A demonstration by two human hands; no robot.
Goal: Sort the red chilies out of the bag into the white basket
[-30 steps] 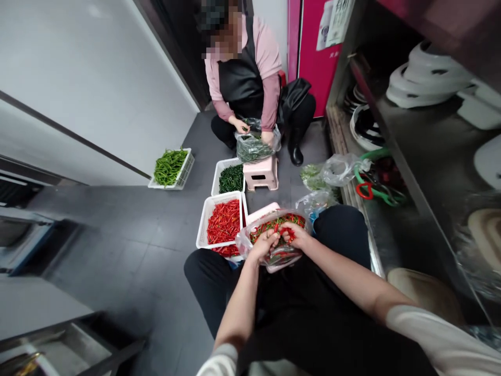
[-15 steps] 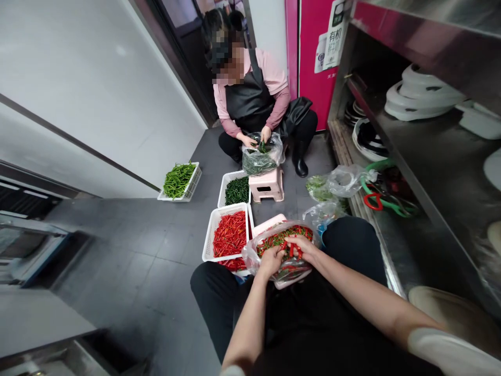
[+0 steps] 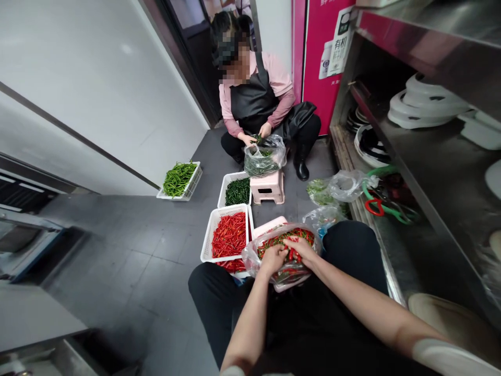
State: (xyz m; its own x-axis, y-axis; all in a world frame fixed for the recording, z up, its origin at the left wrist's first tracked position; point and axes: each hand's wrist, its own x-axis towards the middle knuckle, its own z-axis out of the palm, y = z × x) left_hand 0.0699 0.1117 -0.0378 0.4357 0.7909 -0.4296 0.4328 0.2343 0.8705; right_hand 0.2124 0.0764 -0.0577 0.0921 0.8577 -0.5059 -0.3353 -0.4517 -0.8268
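A clear plastic bag (image 3: 254, 258) of red chili peppers (image 3: 270, 241) with green stems lies open between my knees, on a pale pink stool (image 3: 270, 227). Over the bag's mouth my two hands meet. My right hand (image 3: 302, 250) is closed around several red chilies, which stick out below its fingers. My left hand (image 3: 274, 259) is closed in a pinch at the right fingertips, on a red chili; its fingertips are partly hidden. Left of the bag, a white basket (image 3: 205, 245) of stemless red chilies rests on another container with more red chilies.
Facing me, a co-worker (image 3: 254, 99) sits handling green chilies in a plastic bag (image 3: 266, 162) on a pink stool (image 3: 268, 188). White baskets hold dark green chilies (image 3: 238, 191) and long green peppers (image 3: 179, 178). A metal shelf (image 3: 430, 151) with dishes stands at right, with red-handled scissors (image 3: 374, 207) nearby.
The view has shifted slightly. My hands stay together over the bag, with the right fingers moved a little on the chilies. The co-worker's hands have drawn closer together.
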